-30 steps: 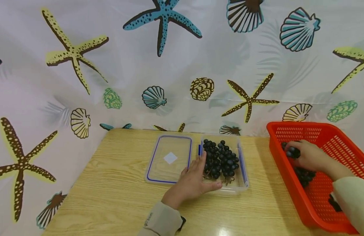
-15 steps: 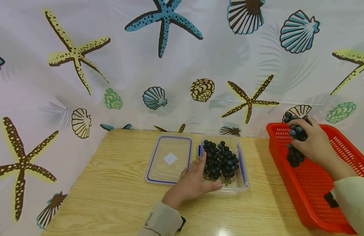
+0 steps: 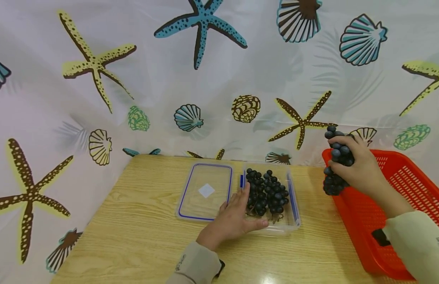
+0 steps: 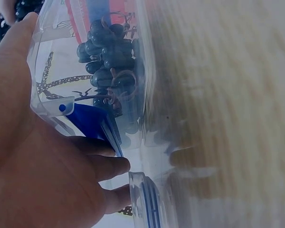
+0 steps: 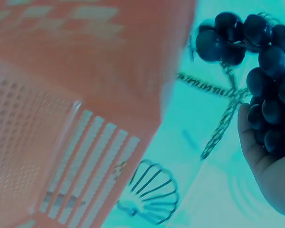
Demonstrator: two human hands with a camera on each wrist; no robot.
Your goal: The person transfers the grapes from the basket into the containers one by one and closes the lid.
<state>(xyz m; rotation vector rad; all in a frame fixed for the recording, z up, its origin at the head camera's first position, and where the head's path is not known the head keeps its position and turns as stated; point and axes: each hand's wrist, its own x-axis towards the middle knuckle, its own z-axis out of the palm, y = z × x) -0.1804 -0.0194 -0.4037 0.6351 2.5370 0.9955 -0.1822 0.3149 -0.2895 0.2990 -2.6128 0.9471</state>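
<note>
My right hand (image 3: 359, 169) grips a bunch of dark grapes (image 3: 336, 183) by its middle, held up over the left rim of the red basket (image 3: 354, 232). In the right wrist view the grapes (image 5: 273, 61) hang around the fingers. My left hand (image 3: 229, 220) rests at the near left corner of a clear plastic container (image 3: 272, 228), thumb along its front rim, fingers on its left side. More dark grapes (image 3: 276, 195) lie inside that container. The left wrist view shows the fingers by the container's blue clip (image 4: 92, 121).
A clear lid (image 3: 201, 207) with a blue seal lies flat left of the container on the wooden table (image 3: 134, 232). Behind the table hangs a white cloth (image 3: 219, 79) printed with starfish and shells. The red basket's wall (image 5: 133, 61) fills much of the right wrist view.
My right hand has lifted the bunch of grapes out of the red basket and moved it left, past the basket's rim. My left hand has stayed on the container.
</note>
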